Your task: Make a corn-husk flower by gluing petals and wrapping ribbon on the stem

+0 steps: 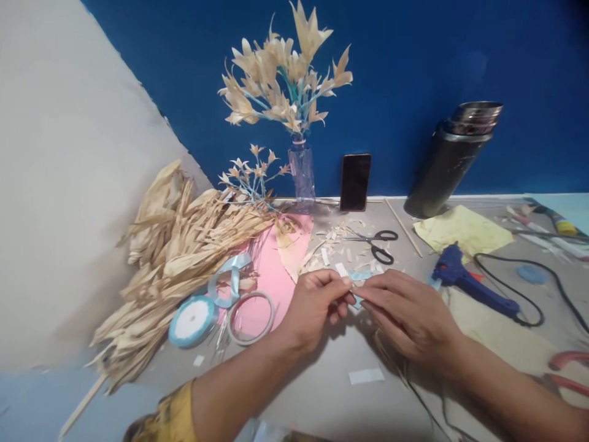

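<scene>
My left hand and my right hand meet above the grey table, fingertips pinched together on a small light-blue ribbon piece with a pale strip at its end. Both hands are closed in a pinch on it. A roll of light-blue ribbon lies to the left of my left hand, with a loose ribbon loop and a clear tape ring beside it. Black scissors lie just beyond my fingers among small husk scraps.
A heap of dried corn husks fills the left. A vase of husk flowers, a phone and a steel flask stand against the blue wall. A blue glue gun with black cord lies at the right, near yellow paper and pink paper.
</scene>
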`<act>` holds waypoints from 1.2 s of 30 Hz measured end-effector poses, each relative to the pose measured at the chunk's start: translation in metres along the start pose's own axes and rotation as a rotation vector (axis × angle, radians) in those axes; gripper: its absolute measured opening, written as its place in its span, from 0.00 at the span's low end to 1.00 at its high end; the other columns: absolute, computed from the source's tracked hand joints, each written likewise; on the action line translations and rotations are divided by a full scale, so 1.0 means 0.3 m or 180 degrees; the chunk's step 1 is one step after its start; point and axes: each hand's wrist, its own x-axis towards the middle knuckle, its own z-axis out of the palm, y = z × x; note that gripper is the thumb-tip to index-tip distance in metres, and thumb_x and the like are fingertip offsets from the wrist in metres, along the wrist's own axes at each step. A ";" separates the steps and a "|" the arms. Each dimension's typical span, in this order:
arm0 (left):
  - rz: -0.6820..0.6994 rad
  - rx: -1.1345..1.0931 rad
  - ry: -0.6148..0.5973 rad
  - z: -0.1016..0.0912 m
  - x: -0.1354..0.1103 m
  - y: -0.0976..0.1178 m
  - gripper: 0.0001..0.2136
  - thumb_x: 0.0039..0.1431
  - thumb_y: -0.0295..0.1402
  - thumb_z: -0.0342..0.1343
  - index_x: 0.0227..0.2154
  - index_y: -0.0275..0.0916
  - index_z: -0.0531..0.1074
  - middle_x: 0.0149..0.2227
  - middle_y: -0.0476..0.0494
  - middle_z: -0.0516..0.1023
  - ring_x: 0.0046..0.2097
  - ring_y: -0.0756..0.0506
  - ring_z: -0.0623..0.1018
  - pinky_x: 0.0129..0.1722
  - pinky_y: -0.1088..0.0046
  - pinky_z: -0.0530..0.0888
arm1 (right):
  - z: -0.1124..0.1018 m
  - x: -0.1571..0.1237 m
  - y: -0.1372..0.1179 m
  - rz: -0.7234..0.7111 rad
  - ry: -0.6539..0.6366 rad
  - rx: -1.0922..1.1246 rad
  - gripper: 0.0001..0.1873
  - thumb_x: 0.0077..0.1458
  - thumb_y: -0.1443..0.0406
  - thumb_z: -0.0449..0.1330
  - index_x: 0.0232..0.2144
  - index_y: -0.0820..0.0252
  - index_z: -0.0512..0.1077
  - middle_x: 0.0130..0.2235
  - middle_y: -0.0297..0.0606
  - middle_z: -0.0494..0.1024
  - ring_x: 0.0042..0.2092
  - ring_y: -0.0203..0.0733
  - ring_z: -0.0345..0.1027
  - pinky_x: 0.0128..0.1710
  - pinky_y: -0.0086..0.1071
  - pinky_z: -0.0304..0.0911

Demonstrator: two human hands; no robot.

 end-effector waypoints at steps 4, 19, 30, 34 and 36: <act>0.0125 0.0195 0.0173 -0.003 0.002 0.010 0.15 0.49 0.39 0.66 0.18 0.36 0.69 0.19 0.50 0.73 0.18 0.56 0.65 0.16 0.81 0.57 | -0.014 0.010 -0.012 -0.0053 0.0187 0.0029 0.14 0.62 0.71 0.57 0.48 0.58 0.77 0.38 0.42 0.83 0.36 0.43 0.75 0.35 0.35 0.70; 0.0542 0.0532 0.0149 0.003 -0.013 0.002 0.15 0.53 0.38 0.63 0.18 0.38 0.66 0.16 0.54 0.66 0.19 0.55 0.62 0.21 0.77 0.58 | -0.026 0.043 -0.050 0.1372 0.0477 0.0839 0.05 0.58 0.67 0.61 0.34 0.57 0.78 0.32 0.38 0.83 0.27 0.37 0.72 0.29 0.31 0.67; 0.0311 0.0942 -0.0435 0.024 -0.029 -0.005 0.11 0.50 0.34 0.63 0.19 0.38 0.68 0.16 0.54 0.64 0.20 0.54 0.63 0.22 0.76 0.58 | -0.032 0.059 -0.031 0.2979 -0.0141 0.2682 0.15 0.53 0.56 0.65 0.22 0.60 0.73 0.22 0.31 0.71 0.26 0.35 0.61 0.26 0.29 0.58; 0.0313 0.0799 -0.0532 0.012 -0.018 -0.013 0.15 0.50 0.43 0.66 0.23 0.37 0.71 0.19 0.52 0.68 0.20 0.54 0.65 0.22 0.76 0.61 | -0.009 0.052 -0.032 0.3568 0.0094 0.3222 0.17 0.50 0.54 0.68 0.22 0.60 0.72 0.19 0.26 0.63 0.22 0.31 0.52 0.22 0.27 0.49; 0.0308 0.0710 -0.0537 0.005 -0.011 -0.017 0.17 0.51 0.47 0.66 0.24 0.37 0.72 0.20 0.50 0.71 0.20 0.53 0.67 0.22 0.76 0.61 | 0.001 0.046 -0.033 0.3637 0.0220 0.3349 0.18 0.49 0.53 0.69 0.23 0.61 0.72 0.19 0.26 0.63 0.22 0.31 0.52 0.22 0.27 0.48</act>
